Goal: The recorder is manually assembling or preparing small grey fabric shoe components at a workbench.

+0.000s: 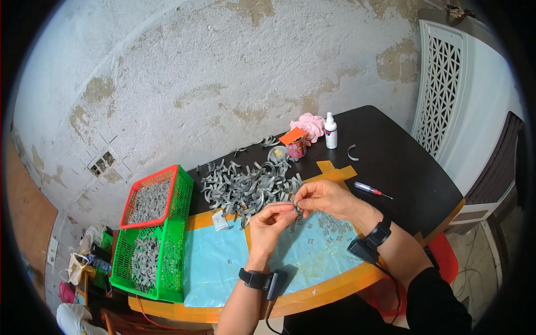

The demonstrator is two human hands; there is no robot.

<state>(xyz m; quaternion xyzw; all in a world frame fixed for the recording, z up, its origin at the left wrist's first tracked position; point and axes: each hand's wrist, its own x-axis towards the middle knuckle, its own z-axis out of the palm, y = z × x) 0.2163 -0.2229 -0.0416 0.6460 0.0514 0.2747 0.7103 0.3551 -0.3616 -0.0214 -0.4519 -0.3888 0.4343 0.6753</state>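
Over the blue sheet (212,265), my two hands meet fingertip to fingertip. My left hand (267,226) pinches a short grey strip (295,216), mostly covered by the fingers. From the other side, my right hand (328,198) closes thumb and forefinger on the same strip. Just beyond them lies a big heap of curved grey strips (243,187). Under and beside my right hand, small square grey pieces (335,226) are scattered on the sheet. A small white packet (220,221) rests at the heap's near edge.
At left, a red basket (127,215) of small grey parts sits on a green basket (173,268) with more grey pieces. Farther back stand a tin (296,149), a pink cloth (310,125) and a white spray bottle (331,137). A screwdriver (368,189) lies at right.
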